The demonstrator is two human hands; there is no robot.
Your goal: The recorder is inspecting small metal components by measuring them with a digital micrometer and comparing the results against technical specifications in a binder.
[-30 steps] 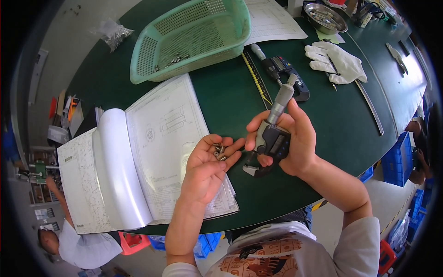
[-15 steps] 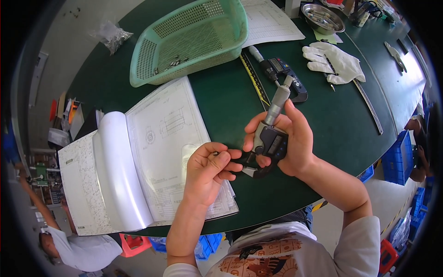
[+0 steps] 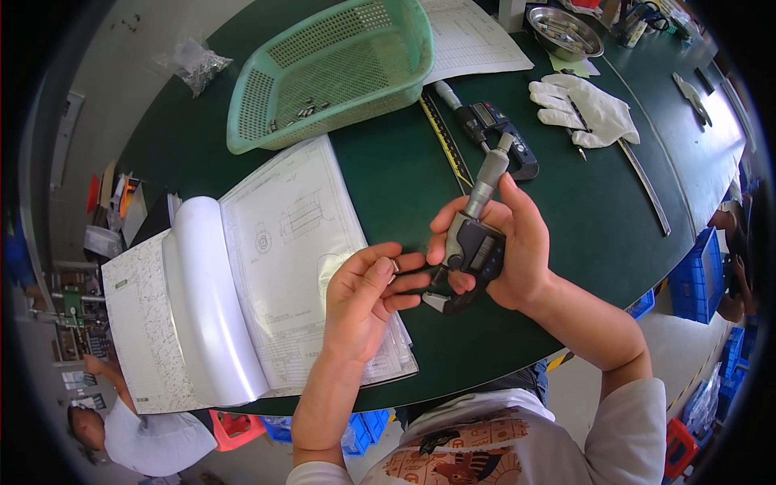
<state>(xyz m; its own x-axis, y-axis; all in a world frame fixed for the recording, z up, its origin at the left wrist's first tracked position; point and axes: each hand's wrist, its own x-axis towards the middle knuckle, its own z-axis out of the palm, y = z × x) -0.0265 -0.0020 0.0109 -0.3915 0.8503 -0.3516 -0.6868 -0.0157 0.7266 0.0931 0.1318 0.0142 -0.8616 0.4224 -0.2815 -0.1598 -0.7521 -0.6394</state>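
My right hand (image 3: pixel 521 242) is wrapped round a digital micrometer (image 3: pixel 478 242), its thimble pointing up and away and its curved frame toward me. Between the thumb and fingers of my left hand (image 3: pixel 364 299) sits a small shiny metal part (image 3: pixel 394 267), partly covered by the fingers. That part is apart from the micrometer, just left of its frame. Under the left hand lies an open binder (image 3: pixel 299 242) with a technical drawing. Beyond the right hand, a second digital micrometer (image 3: pixel 493 125) rests on the green table.
A green plastic basket (image 3: pixel 323 121) with several small metal parts stands at the far left. Farther right are a white glove (image 3: pixel 594 113), a steel ruler (image 3: pixel 647 186) and a metal bowl (image 3: pixel 566 34). A yellow-edged scale (image 3: pixel 444 137) lies centrally. Another person (image 3: pixel 145 436) sits at lower left.
The left hand's fingers have spread slightly, and the small metal part shows more between them, a little farther from the micrometer. My right hand has barely moved. The person at lower left has shifted.
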